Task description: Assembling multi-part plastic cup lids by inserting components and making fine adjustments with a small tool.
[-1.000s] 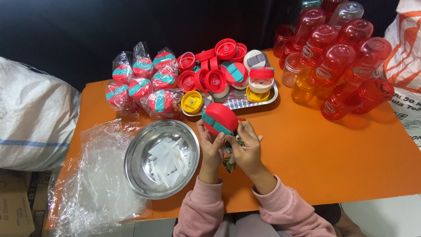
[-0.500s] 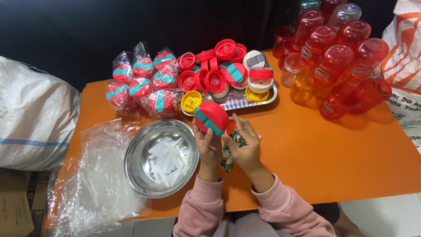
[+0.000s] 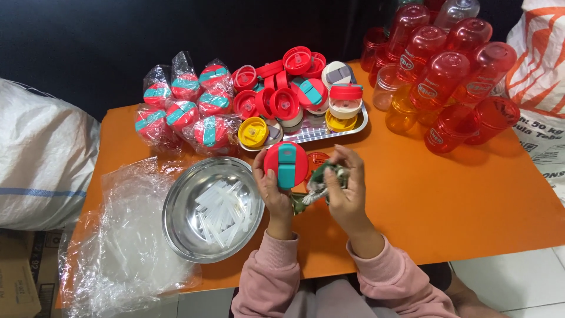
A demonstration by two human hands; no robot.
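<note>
My left hand [image 3: 272,189] grips a round red bottle lid with a teal flip tab [image 3: 285,164], held upright over the orange table [image 3: 459,194]. My right hand [image 3: 346,189] is closed around a bunched green and white cord [image 3: 322,179] just right of the lid. A steel bowl [image 3: 203,213] with several clear plastic straws sits to the left of my hands. Behind them a steel tray [image 3: 347,127] carries several loose red, yellow and white lids.
Several lids wrapped in clear bags [image 3: 187,107] lie at the back left. Red and orange plastic bottles [image 3: 447,82] lie stacked at the back right. Clear plastic sheets [image 3: 126,235] cover the table's left end. White sacks stand left [image 3: 35,159] and right [image 3: 538,59].
The red lid has turned so its teal tab faces me, and it sits a little lower. My right hand has drawn away from it to the right with the cord.
</note>
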